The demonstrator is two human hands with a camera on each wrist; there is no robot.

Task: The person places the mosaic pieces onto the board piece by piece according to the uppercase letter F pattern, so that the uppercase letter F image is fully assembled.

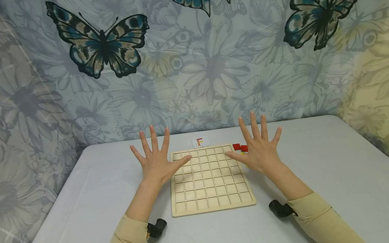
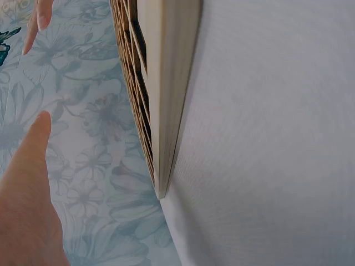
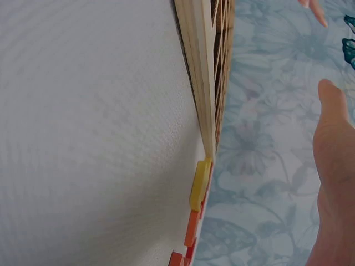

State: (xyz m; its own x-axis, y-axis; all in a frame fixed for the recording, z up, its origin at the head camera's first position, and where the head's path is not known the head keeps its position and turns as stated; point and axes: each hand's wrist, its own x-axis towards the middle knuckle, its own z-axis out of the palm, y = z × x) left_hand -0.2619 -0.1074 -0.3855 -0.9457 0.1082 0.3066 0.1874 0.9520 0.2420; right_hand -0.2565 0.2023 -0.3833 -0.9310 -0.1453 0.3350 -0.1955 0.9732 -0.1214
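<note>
A square wooden grid board lies on the white table, its cells bare. My left hand is held over the board's left edge with its fingers spread and nothing in it. Over the right edge, my right hand is likewise spread and holds nothing. Red tiles lie at the board's far right corner, partly hidden by the right hand. In the right wrist view, a yellow tile and an orange tile show beside the board's edge.
A small printed card with a coloured grid pattern lies just beyond the board. The white-covered table extends to both sides. A patterned butterfly wall stands behind it. A black wrist camera sits at each cuff.
</note>
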